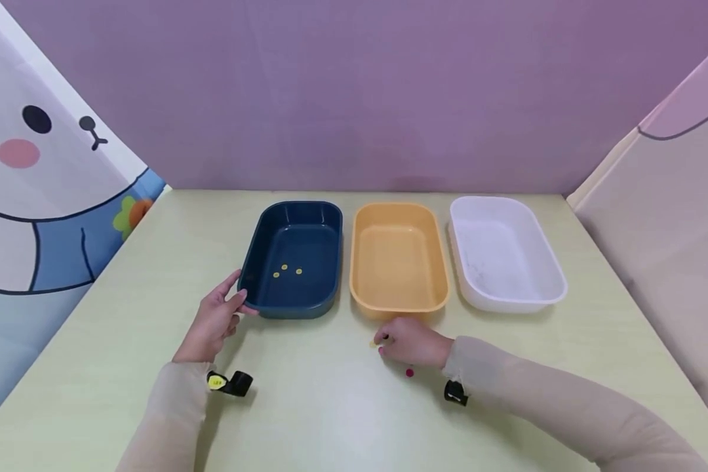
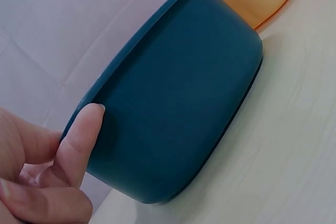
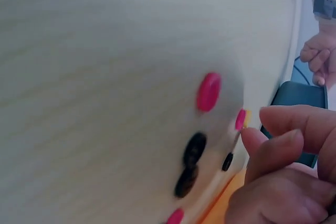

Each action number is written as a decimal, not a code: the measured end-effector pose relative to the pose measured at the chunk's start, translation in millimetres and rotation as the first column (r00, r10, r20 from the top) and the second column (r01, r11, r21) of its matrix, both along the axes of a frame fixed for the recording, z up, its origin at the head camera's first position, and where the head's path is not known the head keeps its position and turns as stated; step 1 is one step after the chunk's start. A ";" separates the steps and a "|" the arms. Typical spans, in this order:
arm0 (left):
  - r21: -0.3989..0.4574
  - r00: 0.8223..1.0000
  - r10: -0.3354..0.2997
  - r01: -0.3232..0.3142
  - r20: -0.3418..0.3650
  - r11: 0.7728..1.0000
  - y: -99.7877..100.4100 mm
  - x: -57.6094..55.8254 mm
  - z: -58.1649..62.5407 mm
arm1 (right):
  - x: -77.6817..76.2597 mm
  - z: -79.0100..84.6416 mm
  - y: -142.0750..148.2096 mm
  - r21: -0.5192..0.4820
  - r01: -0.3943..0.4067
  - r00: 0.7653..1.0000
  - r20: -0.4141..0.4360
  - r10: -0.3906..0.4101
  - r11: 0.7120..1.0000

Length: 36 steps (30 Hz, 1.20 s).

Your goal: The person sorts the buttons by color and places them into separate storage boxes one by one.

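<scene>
The right hand (image 1: 413, 342) bends its fingers low over the pale wooden counter (image 1: 307, 400); whether it pinches anything, I cannot tell. At its fingertips are a small round yellow button (image 3: 248, 118) and a pink button (image 3: 240, 120), with a black button (image 3: 227, 161) near. Farther out lie a larger-looking pink button (image 3: 209, 92) and two touching black buttons (image 3: 195, 149). The left hand (image 1: 212, 321) grips the near-left corner of a dark blue rectangular plastic bin (image 1: 295, 298), which contains three yellow buttons (image 1: 284, 267). Right of it stand a yellow-orange bin (image 1: 398, 262), then a white bin (image 1: 507, 252).
</scene>
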<state>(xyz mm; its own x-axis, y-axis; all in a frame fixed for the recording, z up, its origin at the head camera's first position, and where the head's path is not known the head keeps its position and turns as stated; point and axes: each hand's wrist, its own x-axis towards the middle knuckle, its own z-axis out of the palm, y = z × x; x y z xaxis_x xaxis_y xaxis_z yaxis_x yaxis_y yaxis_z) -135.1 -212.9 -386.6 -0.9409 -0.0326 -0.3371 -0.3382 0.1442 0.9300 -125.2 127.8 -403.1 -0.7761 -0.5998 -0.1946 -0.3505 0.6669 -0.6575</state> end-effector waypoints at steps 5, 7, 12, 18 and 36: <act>0.001 1.000 -0.001 0.001 0.002 1.000 -0.1 2.5 0.3 | 3.5 1.8 -10.3 0.072 0.053 0.999 0.006 -0.054 0.996; 0.008 1.000 0.006 -0.006 -0.007 1.000 0.3 2.1 0.2 | 2.4 5.5 -13.8 0.099 0.075 0.997 0.000 -0.075 0.992; 0.003 1.000 0.018 -0.018 0.001 1.000 0.3 1.6 -0.2 | 0.7 9.7 -20.0 0.118 0.069 0.998 -0.001 -0.069 0.991; -0.010 1.000 0.014 -0.014 0.003 1.000 -1.4 3.2 -1.0 | 1.9 0.9 -25.6 0.106 0.065 0.997 0.029 -0.068 0.992; -0.020 0.999 0.028 -0.027 0.027 0.999 -2.7 4.9 -2.9 | 1.6 -0.3 -27.6 0.197 0.065 0.997 0.014 -0.070 0.978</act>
<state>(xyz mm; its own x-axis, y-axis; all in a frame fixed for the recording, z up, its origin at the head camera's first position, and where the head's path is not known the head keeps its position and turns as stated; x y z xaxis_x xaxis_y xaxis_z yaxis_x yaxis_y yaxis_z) -130.3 -215.7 -389.5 -0.9301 -0.0653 -0.3615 -0.3674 0.1526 0.9175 -123.6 100.2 -403.4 -0.8081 -0.4948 -0.3197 -0.2880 0.8053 -0.5182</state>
